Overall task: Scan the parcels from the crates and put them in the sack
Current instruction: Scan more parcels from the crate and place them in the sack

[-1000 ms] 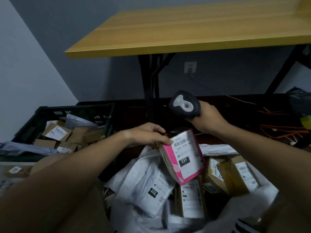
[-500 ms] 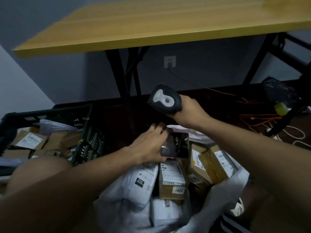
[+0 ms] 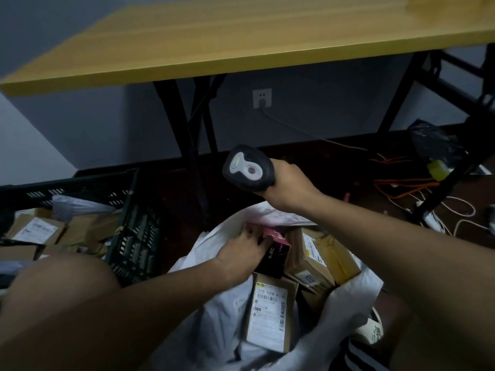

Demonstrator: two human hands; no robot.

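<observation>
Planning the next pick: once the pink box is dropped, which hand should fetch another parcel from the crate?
Left hand: it is nearest the dark green plastic crate and will be free; the right hand grips the black handheld scanner.

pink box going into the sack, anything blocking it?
Nothing visible does. The left hand already has the pink box inside the open mouth of the sack, lowering it among the cardboard boxes already there. The right hand holds the scanner above, off the path.

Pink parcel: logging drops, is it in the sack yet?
In. The pink parcel sits inside the white sack among boxes, the left hand on it.
</observation>
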